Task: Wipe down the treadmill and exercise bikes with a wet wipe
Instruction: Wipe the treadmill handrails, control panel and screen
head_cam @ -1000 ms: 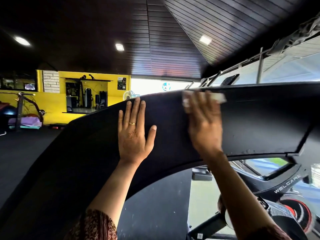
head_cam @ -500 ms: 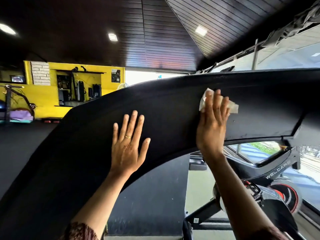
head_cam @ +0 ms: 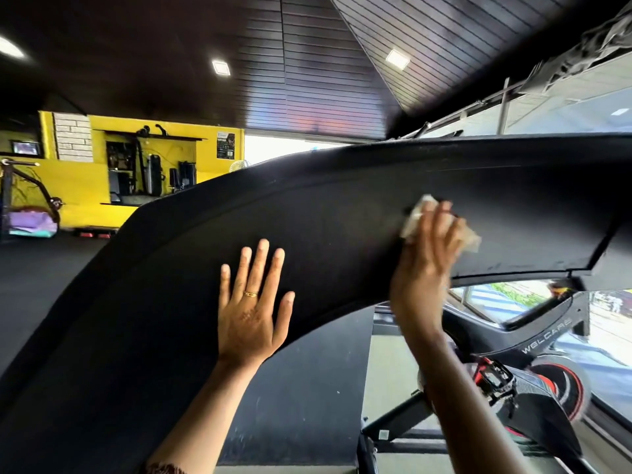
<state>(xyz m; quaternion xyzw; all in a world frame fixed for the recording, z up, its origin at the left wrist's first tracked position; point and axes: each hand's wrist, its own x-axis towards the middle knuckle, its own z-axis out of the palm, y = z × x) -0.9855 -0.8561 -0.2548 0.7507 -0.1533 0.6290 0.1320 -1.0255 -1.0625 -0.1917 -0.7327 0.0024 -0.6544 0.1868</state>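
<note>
Right of centre, wet wipe (head_cam: 416, 215): crumpled white sheet pressed against the black panel (head_cam: 342, 213), showing above and to the right of the fingers (blurred).
Right hand (head_cam: 427, 265): flat over the wipe, fingers straight, pressing it to the panel, not curled round it.
Left hand (head_cam: 253, 313): spread wide, palm flat on the panel, left of the right hand and apart from it; gold ring (head_cam: 250, 294) on one finger.
Black panel: broad, curved, matte, running from near left to far right.
Exercise bike (head_cam: 543, 340): lower right, beyond the panel, lettered WELCARE.
Yellow wall (head_cam: 78, 186): far left, with a dark equipment niche.
</note>
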